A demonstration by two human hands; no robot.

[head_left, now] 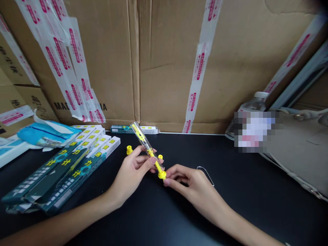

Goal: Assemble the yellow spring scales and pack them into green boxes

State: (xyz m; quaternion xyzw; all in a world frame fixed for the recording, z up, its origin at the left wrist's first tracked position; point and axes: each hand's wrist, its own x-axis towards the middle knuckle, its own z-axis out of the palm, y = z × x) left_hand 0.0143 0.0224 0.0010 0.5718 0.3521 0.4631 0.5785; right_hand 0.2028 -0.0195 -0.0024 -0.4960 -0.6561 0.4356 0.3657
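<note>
My left hand [138,165] is closed around the clear tube of a spring scale [142,137], which is tilted with its top toward the upper left. Yellow parts run inside the tube, and a yellow collar [162,175] sits at its lower end. At that end the thumb and fingers of my right hand [188,179] pinch the tip; the exact contact is partly hidden. One small yellow cap [129,149] stands on the table just left of my left fingers. Another yellow piece [160,157] shows behind the tube. A bent metal hook [206,175] lies behind my right hand.
Several narrow spring scale boxes [77,160] lie stacked at left, beside a blue packet [48,133]. Another box [120,129] rests against the tall cardboard wall [164,68]. A plastic bottle [256,102] and a beige bag [299,147] stand at right on the black table [238,205].
</note>
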